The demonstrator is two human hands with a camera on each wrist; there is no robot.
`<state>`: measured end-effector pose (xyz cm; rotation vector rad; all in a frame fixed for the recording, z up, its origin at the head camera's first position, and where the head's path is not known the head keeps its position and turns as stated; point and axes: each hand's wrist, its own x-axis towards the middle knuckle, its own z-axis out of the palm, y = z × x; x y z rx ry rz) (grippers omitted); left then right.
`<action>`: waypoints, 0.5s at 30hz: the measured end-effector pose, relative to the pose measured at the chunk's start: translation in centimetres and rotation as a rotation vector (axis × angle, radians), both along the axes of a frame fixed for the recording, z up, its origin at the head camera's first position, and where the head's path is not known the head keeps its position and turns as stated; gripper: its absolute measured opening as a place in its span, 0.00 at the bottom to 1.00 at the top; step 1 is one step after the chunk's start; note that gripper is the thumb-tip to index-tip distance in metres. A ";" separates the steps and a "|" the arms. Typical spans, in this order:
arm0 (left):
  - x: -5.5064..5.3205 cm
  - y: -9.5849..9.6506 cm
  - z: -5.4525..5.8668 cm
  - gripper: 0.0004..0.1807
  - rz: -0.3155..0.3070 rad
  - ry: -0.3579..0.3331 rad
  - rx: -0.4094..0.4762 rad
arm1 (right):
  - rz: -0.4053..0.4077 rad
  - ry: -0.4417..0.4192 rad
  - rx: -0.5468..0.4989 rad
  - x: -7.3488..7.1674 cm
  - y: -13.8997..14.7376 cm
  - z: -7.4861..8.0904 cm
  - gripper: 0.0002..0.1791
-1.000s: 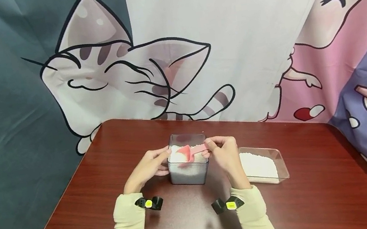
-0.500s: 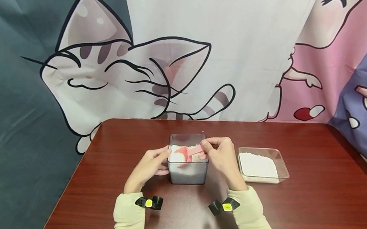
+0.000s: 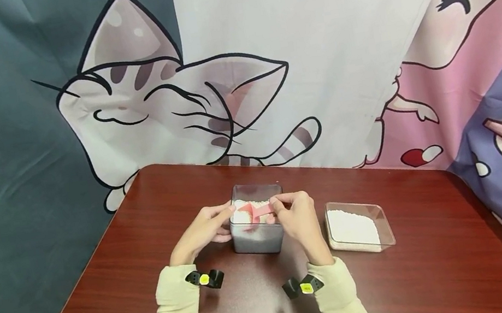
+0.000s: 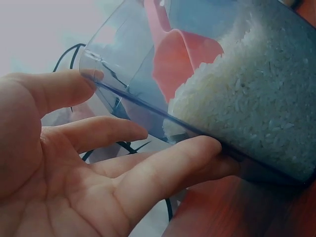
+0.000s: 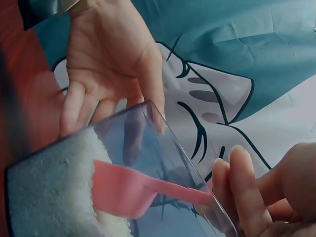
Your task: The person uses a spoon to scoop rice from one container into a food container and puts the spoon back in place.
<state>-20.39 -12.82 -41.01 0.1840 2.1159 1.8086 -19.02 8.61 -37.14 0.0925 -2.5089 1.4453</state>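
Observation:
A clear square storage box (image 3: 256, 241), part full of rice (image 4: 261, 94), stands mid-table in the head view. A pink scoop (image 5: 126, 190) has its bowl sunk in the rice, handle rising toward the rim. My right hand (image 3: 297, 217) pinches the handle's end between thumb and fingers, at the box's right rim. My left hand (image 3: 202, 232) rests against the box's left side. In the left wrist view, the left thumb (image 4: 64, 89) touches the rim's corner and the other, nearly straight fingers (image 4: 173, 158) lie along the wall.
A shallow clear tray (image 3: 384, 223) of white grains stands right of the box, beside the right forearm. The dark red wooden table (image 3: 142, 252) ends at a curtain (image 3: 338, 53) printed with cartoon figures.
My right hand has moved left toward the box, pushing the scoop left and deeper into the rice. The left hand and the box stay put.

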 end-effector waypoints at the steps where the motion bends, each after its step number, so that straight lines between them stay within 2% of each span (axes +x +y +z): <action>1: 0.1 0.0 0.0 0.32 -0.003 0.004 0.000 | 0.003 -0.011 -0.017 0.0 0.0 0.0 0.07; 4: 0.1 -0.1 0.0 0.31 0.000 0.002 0.008 | 0.016 -0.064 -0.101 -0.2 0.3 0.0 0.07; 10: 0.0 -0.1 0.0 0.29 0.004 0.006 0.016 | 0.080 -0.217 -0.447 -0.8 1.1 0.0 0.08; 15: 0.0 0.0 0.2 0.30 -0.012 0.020 0.025 | 0.059 -0.283 -0.607 -1.3 2.2 0.1 0.09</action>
